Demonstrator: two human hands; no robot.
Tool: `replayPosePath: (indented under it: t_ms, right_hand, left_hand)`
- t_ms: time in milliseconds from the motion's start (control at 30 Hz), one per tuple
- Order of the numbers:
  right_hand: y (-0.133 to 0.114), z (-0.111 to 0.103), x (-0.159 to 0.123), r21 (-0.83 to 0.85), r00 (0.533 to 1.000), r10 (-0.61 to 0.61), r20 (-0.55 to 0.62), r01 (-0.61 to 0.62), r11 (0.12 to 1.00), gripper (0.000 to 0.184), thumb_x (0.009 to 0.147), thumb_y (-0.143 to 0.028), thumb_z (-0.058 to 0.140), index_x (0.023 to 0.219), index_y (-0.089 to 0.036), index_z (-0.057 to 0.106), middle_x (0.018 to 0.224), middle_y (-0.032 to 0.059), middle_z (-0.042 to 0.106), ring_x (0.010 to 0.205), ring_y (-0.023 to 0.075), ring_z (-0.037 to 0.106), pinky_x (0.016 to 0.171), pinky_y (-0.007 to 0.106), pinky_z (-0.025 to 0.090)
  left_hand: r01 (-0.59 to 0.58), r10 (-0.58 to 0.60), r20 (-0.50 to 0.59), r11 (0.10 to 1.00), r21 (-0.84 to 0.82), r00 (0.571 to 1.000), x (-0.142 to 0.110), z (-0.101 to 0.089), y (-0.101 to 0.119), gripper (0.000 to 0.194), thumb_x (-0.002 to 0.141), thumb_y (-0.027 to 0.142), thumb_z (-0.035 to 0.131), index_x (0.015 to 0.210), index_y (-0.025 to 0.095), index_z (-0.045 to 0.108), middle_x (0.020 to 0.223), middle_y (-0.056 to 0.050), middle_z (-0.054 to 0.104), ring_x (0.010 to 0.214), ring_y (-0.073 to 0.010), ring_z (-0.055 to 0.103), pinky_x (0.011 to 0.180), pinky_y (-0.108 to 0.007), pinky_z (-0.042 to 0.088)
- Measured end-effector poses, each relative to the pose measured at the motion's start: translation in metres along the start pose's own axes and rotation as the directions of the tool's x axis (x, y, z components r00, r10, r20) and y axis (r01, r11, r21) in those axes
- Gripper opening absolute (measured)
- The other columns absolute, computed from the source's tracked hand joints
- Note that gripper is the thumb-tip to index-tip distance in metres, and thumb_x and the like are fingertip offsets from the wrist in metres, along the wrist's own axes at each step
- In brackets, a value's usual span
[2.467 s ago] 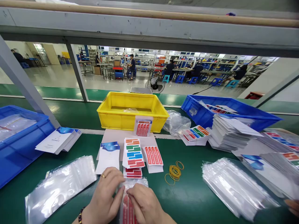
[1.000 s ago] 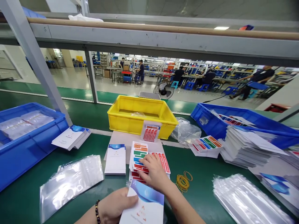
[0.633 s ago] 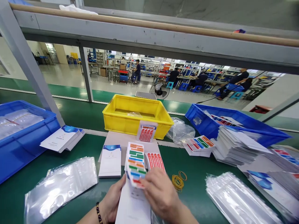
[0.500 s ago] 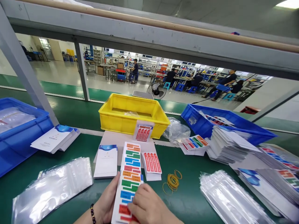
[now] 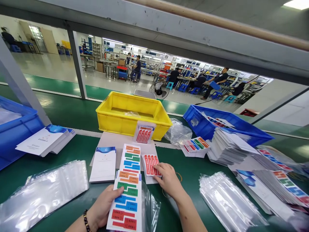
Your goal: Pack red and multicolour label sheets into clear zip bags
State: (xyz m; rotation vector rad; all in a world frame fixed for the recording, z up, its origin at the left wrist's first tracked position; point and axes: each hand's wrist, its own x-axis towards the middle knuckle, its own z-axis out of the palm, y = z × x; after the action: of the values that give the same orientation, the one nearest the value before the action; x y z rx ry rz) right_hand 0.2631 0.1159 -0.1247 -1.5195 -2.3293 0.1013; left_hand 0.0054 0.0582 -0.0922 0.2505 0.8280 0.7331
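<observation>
One sheet of multicoloured labels (image 5: 126, 201) is in the left hand (image 5: 104, 204), above the near part of the green worktop (image 5: 170, 156). Half a second ago the right hand (image 5: 167, 179) was on this sheet; it has since moved to the stack of red label sheets (image 5: 149, 162), and the left thumb, then along the sheet's edge, now lies across its face.

The held sheet is pinched at its left side, the thumb on top and the other left fingers hidden underneath. On the right hand, the fingertips rest on the top red sheet, with the thumb near its lower corner; whether they grip it I cannot tell.

White backing carries stepped labels in orange, green, blue and red, printed with small dark characters. A blue edge shows beneath, and a clear plastic bag (image 5: 151, 206) extends to the right.

Just beyond lies a stack of matching multicoloured sheets (image 5: 131, 156), with blue-and-white booklets (image 5: 103, 166) to its left. Farther back, a bagged label set (image 5: 144, 132) leans against the yellow bin (image 5: 118, 124).
</observation>
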Motion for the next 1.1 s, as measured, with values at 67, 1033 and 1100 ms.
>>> replayPosePath:
  t_ms: [67,1033,1100]
  right_hand:
    - [0.002,-0.003,0.001,0.030,0.999,-0.032,0.012,0.032,0.999,0.019,0.079,-0.016,0.053,0.097,-0.021,0.060,0.092,0.0067,0.063,0.088,0.0225,0.058,0.086,0.045,0.041]
    - [-0.117,-0.006,-0.021,0.008,0.692,-0.619,-0.371,0.669,0.743,0.020,0.086,-0.014,0.043,0.093,-0.015,0.062,0.069,0.0063,0.067,0.071,0.0203,0.060,0.065,0.036,0.047]
    - [-0.121,-0.001,-0.019,0.033,0.681,-0.638,-0.358,0.693,0.721,0.020,0.086,-0.013,0.041,0.085,-0.014,0.061,0.062,0.0043,0.063,0.064,0.0177,0.057,0.061,0.033,0.046]
  left_hand:
    - [0.013,-0.013,-0.022,1.000,0.003,1.000,0.000,0.000,0.000,0.039,0.059,0.030,0.080,0.085,0.008,0.061,0.079,-0.014,0.073,0.072,-0.0279,0.070,0.070,-0.037,0.053]
    - [-0.057,0.096,0.262,0.986,-0.154,0.960,0.013,-0.010,-0.014,0.056,0.080,0.055,0.048,0.099,0.006,0.064,0.097,-0.018,0.069,0.094,-0.0290,0.063,0.089,-0.039,0.043]
    - [-0.124,0.141,0.223,0.988,-0.087,0.965,0.015,-0.012,-0.015,0.044,0.078,0.045,0.058,0.095,0.006,0.065,0.094,-0.017,0.070,0.090,-0.0280,0.065,0.085,-0.038,0.045]
